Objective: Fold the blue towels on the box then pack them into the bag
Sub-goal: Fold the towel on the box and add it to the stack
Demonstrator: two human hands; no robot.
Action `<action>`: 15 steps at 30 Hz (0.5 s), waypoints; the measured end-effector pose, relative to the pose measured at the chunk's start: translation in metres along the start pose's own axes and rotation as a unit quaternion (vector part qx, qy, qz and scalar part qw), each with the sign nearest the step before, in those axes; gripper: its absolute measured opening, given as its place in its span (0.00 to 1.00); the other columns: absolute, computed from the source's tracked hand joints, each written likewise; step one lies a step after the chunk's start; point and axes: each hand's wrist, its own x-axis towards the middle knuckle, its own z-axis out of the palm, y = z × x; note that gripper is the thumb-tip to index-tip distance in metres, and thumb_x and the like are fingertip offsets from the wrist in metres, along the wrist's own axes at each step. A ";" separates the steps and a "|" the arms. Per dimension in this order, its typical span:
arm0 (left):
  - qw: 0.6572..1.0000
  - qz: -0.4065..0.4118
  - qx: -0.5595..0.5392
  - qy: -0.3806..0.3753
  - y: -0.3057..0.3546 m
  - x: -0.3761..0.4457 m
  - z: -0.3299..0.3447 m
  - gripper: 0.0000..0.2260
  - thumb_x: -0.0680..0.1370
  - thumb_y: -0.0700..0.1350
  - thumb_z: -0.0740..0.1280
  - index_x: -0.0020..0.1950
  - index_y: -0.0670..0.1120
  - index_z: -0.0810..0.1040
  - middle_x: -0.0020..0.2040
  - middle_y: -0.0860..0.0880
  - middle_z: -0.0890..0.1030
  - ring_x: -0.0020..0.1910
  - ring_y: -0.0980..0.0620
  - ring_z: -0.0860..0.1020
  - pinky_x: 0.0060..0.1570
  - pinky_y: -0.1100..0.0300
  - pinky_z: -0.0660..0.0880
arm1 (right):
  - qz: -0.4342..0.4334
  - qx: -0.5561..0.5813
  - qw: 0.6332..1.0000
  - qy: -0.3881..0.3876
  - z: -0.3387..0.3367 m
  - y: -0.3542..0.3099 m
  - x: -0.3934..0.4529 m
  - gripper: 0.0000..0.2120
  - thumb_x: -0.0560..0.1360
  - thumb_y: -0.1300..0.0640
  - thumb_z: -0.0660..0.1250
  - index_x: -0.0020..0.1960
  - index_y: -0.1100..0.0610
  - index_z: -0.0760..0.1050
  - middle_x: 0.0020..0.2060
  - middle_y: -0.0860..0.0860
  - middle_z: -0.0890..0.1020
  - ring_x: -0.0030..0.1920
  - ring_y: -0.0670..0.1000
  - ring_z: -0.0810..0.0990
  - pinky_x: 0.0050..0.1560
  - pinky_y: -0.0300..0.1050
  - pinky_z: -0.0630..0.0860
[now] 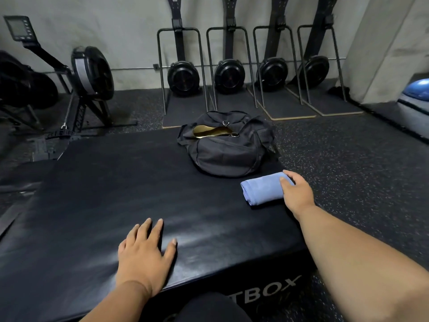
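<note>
A folded blue towel [261, 190] lies near the right edge of the black padded box [116, 194]. My right hand [297, 194] grips the towel's right end, thumb on top and fingers curled around its far side. Flat on the box top near its front edge rests my left hand [145, 252], fingers spread and holding nothing. The black bag [225, 152] sits at the far right of the box, just beyond the towel, with its zip open and a gold lining [212, 131] showing.
Upright black rowing machines [228, 75] stand along the far wall on mats. Another rower [90, 75] sits at the left. A blue balance ball [417, 94] lies at the far right. Speckled rubber floor [348, 159] surrounds the box.
</note>
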 end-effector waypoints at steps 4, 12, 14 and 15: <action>1.000 0.006 0.001 0.002 -0.002 0.001 0.005 0.35 0.78 0.71 0.47 0.83 0.60 0.61 0.83 0.53 0.61 0.82 0.48 0.57 0.77 0.47 0.59 | -0.015 -0.020 1.000 0.007 0.006 0.004 0.013 0.18 0.83 0.50 0.64 0.72 0.47 0.77 0.69 0.49 0.79 0.69 0.52 0.76 0.72 0.50 0.71; 1.000 0.003 -0.002 -0.001 -0.003 0.003 0.005 0.37 0.77 0.72 0.44 0.83 0.60 0.62 0.83 0.54 0.62 0.83 0.48 0.57 0.77 0.47 0.59 | -0.289 -0.359 0.888 -0.012 0.022 0.013 -0.029 0.34 0.71 0.38 0.61 0.77 0.43 0.70 0.80 0.54 0.63 0.78 0.60 0.60 0.78 0.63 0.53; 1.000 0.004 0.000 -0.003 -0.002 0.003 0.006 0.37 0.77 0.73 0.43 0.83 0.61 0.61 0.83 0.54 0.62 0.83 0.48 0.56 0.77 0.47 0.58 | -0.287 -0.416 0.859 -0.076 0.027 0.017 -0.033 0.39 0.69 0.35 0.57 0.79 0.43 0.67 0.82 0.54 0.60 0.82 0.61 0.55 0.81 0.64 0.49; 1.000 0.005 0.004 -0.003 -0.002 0.003 0.006 0.37 0.77 0.73 0.43 0.83 0.61 0.61 0.83 0.54 0.62 0.82 0.48 0.57 0.77 0.47 0.59 | -0.268 -0.436 0.854 -0.096 0.029 0.016 -0.031 0.39 0.70 0.35 0.55 0.81 0.43 0.64 0.83 0.53 0.58 0.83 0.60 0.52 0.81 0.63 0.47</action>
